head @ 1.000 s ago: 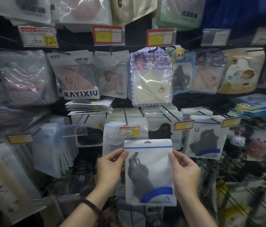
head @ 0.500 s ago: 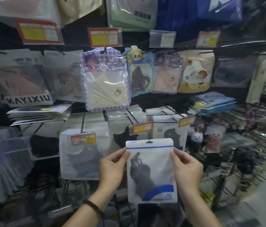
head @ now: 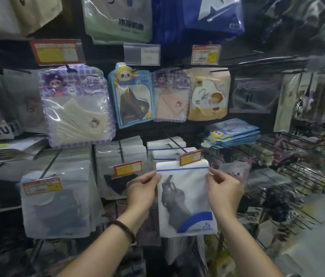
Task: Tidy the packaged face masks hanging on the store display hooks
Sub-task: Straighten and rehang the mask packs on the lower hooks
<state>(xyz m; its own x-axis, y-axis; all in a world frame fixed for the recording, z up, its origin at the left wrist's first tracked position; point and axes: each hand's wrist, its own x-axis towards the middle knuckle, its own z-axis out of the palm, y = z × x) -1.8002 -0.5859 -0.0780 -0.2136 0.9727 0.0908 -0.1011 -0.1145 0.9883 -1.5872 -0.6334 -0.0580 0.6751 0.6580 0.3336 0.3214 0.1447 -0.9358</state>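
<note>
I hold a white mask packet (head: 185,198) with a blue line, a blue corner swoosh and a dark mask inside. My left hand (head: 140,191) pinches its upper left edge and my right hand (head: 224,191) pinches its upper right edge. The packet's top sits just under the red-and-yellow price tag (head: 190,157) at the tip of a display hook (head: 174,144). Behind it on that hook hang more white packets with blue lines (head: 166,151). Whether the hook passes through the held packet's hole I cannot tell.
Left of the packet hang rows of translucent mask packets (head: 55,202) with price tags. Above hang a purple cartoon packet (head: 76,105), a blue one (head: 131,98) and a pink one (head: 171,96). A stack of blue packets (head: 231,134) lies on a wire rack (head: 289,168) to the right.
The view has swung to the right along the display. Both hands have carried the packet up and to the hook with the matching white packets, so its top now sits under that hook's price tag.
</note>
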